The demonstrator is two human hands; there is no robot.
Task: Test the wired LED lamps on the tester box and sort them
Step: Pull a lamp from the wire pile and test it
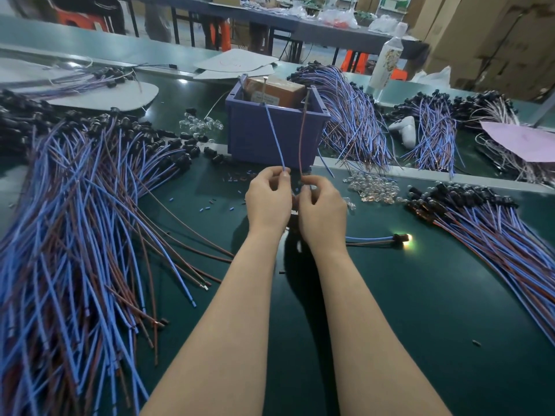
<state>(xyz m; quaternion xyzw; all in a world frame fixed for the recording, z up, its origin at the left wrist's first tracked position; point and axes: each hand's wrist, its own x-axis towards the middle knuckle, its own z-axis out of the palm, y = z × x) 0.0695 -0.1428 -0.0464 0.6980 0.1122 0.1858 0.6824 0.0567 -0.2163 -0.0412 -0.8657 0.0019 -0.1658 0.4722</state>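
My left hand (268,199) pinches a blue wire (274,136) and my right hand (321,205) pinches a brown wire (302,136). Both wires rise to the contacts on the purple tester box (270,136), the blue one at a metal pin and the brown one at the box's right rim. The wires loop under my hands to a black lamp (402,237) lying on the green mat to the right, and it glows. A big pile of wired lamps (75,220) covers the left side. A second pile of wired lamps (495,226) lies at the right.
Clear loose LED bulbs (374,186) lie right of my hands, more bulbs (201,126) left of the box. Further wire bundles (351,115) sit behind the box, with a white controller (405,129), a bottle (389,55) and pink paper (519,139). Small wire offcuts dot the mat.
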